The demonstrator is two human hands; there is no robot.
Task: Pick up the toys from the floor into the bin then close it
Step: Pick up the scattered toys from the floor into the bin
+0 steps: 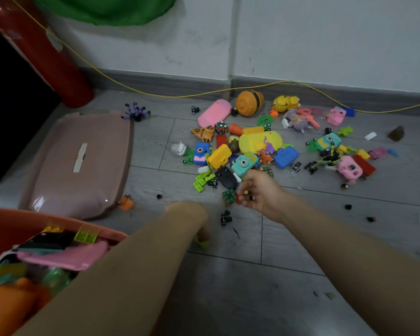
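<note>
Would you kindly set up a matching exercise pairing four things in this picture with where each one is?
Things:
1. bin lid
2. purple spider toy
3. small puzzle cube
4. pink flat toy

Places:
A. in the bin
B. flat on the floor, left of the toy pile
C. beside the right hand
D. at the lid's far corner

Pairs: 1-B, 2-D, 3-C, 4-A

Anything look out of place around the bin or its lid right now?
The pink lid lies flat on the floor beside the bin, with a strip of tape stuck across its middle, perhaps a repair. Small black wheels lie scattered away from the main toy pile.
</note>
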